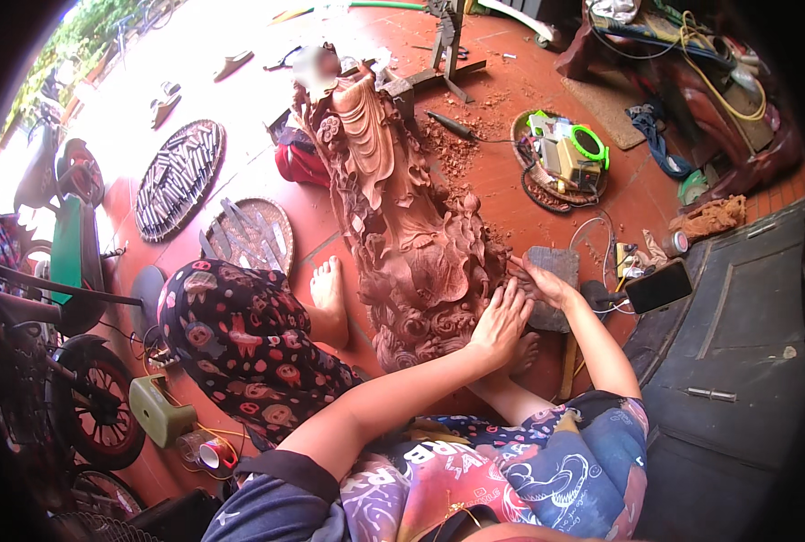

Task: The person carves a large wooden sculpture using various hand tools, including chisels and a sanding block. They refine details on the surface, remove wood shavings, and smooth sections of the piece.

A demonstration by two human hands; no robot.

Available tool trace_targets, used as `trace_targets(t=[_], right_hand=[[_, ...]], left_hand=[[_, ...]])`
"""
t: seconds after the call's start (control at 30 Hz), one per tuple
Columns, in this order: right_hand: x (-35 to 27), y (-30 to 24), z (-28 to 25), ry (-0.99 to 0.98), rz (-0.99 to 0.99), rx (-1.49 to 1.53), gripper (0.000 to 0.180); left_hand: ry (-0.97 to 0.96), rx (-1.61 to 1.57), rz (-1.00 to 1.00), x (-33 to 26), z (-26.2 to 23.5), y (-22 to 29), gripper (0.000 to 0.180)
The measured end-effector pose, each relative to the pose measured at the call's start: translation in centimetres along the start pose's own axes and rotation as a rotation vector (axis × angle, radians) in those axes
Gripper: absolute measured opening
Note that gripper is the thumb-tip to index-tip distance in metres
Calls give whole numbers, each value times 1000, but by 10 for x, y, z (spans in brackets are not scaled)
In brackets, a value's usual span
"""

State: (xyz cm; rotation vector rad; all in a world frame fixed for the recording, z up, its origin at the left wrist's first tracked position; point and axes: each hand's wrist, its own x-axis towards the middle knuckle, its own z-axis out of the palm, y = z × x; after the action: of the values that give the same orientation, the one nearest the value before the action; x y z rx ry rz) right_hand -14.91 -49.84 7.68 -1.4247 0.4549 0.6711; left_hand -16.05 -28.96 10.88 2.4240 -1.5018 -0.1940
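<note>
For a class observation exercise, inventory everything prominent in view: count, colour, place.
Carved wooden statue: one, brown, centre
Woven trays: at least three, brown, two left, rest right
Metal hand tools: many, silvery, left trays
Corded handheld tool: one, black, upper centre
Wood shavings: uncountable, reddish, upper centre
Phone: one, black, right
Panelled woodwork: one, dark grey, lower right
Plastic stool: one, green, lower left
Motorbike: at least one, black, left
Left hand: one, bare, statue's base
Right hand: one, bare, statue's base

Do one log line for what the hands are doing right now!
left hand: at lower right of carving | right hand: close beside it | grips: can't tell | wood chips: on floor, right of carving
</note>
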Motion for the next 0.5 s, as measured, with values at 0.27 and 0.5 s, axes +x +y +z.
trace_targets(t=[0.27,0.5], right_hand=[[-5,-2,2,95,32,-128,90],[20,29,0,366,55,-20,84]], left_hand=[[119,-564,52,-29,-67,1,32],[1018,-1455,-783,-136,-98,-83,20]])
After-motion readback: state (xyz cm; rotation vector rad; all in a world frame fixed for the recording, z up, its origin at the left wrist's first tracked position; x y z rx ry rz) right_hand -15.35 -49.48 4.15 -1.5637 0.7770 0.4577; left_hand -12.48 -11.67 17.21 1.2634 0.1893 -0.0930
